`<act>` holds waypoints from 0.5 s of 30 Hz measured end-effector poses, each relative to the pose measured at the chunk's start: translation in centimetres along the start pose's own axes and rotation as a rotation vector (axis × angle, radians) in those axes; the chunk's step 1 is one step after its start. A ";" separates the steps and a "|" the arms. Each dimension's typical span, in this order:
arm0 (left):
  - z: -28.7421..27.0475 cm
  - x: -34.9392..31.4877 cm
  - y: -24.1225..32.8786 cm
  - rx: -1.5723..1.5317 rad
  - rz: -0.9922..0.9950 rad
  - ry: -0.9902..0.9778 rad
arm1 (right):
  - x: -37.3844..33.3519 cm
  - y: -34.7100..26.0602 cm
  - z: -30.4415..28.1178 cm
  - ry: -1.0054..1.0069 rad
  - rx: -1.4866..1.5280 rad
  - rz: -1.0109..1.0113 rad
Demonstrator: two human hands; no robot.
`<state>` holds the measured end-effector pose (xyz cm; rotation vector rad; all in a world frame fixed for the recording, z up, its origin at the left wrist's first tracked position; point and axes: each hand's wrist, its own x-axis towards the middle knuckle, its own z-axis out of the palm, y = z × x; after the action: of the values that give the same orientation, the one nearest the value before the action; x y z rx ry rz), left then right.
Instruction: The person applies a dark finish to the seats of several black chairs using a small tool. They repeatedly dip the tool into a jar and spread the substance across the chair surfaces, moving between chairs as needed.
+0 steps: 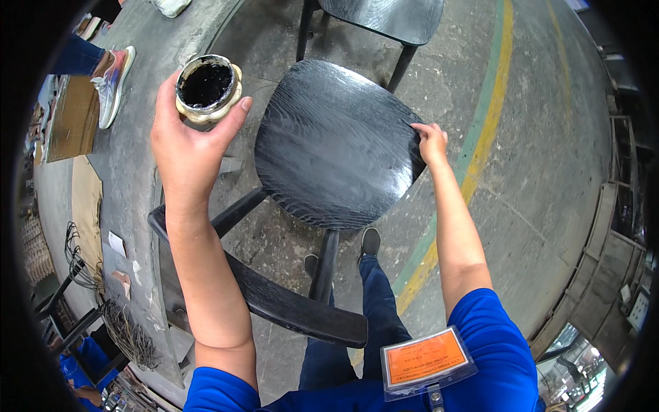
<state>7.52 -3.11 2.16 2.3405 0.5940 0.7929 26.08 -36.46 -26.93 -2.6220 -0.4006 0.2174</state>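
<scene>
Upper left, round cream black-filled pot (202,118) clasped in left grip (187,143); right grip (432,146), closure unclear, against black wooden seat (340,147).

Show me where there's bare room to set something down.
Bare: the black seat, between the container in the left hand and the right hand; floor right of the thick yellow line. Crowded: far left, with cardboard box, shoe and wiry bundle.

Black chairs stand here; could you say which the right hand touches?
The nearer chair, its backrest in view; the farther chair, cut by the picture's top edge, is untouched.
</scene>
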 end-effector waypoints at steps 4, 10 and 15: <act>0.1 0.1 -0.1 -0.049 -0.002 -0.009 | -0.3 0.4 0.1 0.047 -0.010 0.010; 0.1 0.1 -0.2 -0.017 0.025 -0.002 | 0.3 1.2 -0.3 -0.005 0.033 -0.002; 0.2 0.0 -0.1 -0.059 0.004 -0.028 | -1.0 1.3 -0.4 -0.028 0.029 -0.089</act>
<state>7.61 -3.12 1.96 2.2958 0.5469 0.7673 25.58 -38.06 -27.13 -2.5685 -0.5184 0.2289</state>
